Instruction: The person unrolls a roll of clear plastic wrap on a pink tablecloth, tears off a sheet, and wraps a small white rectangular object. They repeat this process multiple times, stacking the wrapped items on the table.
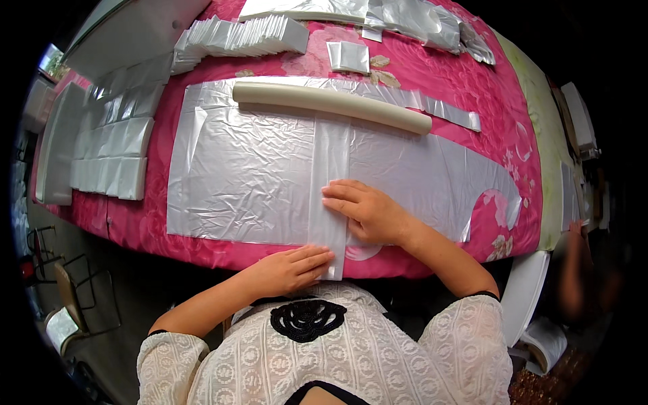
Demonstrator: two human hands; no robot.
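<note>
A long folded strip of pale plastic film [330, 155] runs from the far side of the table to its near edge, lying over a wide spread sheet of the same film [250, 162]. My left hand [290, 268] rests on the strip's near end, fingers laid out flat. A little farther up, my right hand [368, 210] presses its stretched fingers on the strip and the film to its right. Across the far part of the sheet lies a cream-coloured tube [331, 106], apart from both hands. The right end of the sheet has a curved cut-out.
A pink flowered cloth [152, 219] covers the table. Folded plastic packets [111, 175] stand in rows at the left, with more packets [243, 35] at the back. Two small packets [348, 57] lie beyond the tube. Another person's arm [574, 270] shows at the right.
</note>
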